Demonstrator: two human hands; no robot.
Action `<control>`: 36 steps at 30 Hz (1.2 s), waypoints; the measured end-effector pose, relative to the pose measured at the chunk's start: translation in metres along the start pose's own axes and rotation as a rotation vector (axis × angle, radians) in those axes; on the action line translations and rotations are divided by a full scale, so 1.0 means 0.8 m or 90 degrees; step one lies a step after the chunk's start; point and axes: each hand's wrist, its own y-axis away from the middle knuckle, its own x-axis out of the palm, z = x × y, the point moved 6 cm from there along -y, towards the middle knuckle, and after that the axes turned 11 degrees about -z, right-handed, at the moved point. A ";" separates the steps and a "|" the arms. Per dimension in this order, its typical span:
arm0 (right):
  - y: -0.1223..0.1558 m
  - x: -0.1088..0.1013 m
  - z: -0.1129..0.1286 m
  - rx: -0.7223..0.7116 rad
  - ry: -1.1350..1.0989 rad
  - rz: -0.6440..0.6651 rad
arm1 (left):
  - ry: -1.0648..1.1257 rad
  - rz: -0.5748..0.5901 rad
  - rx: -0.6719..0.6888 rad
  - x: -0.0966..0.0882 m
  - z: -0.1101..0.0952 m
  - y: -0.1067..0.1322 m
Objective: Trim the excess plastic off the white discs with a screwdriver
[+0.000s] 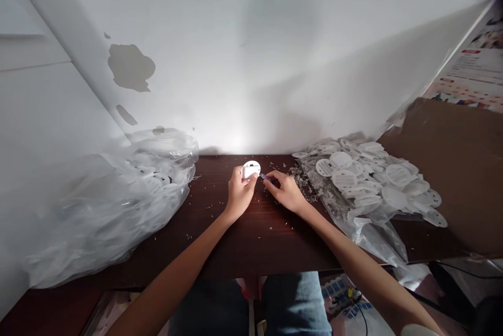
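Observation:
My left hand [239, 193] is closed on a round white plastic disc [250, 166], which has a small dark slot in its face. Its thumb lies along the near edge of the disc. Pinched between the fingers of my right hand [288, 192] is a small purplish tool [267, 177], its tip close to the disc's right edge. Most of that tool is hidden by the fingers, so its exact kind does not show. Both hands are just above the dark wooden table [251, 252].
A heap of similar white discs [365, 176] lies on clear plastic at the right, beside a brown cardboard sheet [451, 168]. Tiny plastic scraps [304, 181] are scattered there. A large clear plastic bag [118, 210] with white parts fills the left side. Behind stands a white wall [220, 63].

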 end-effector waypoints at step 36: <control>0.018 0.020 0.012 -0.062 0.232 0.061 | -0.114 -0.024 0.076 0.005 -0.037 0.016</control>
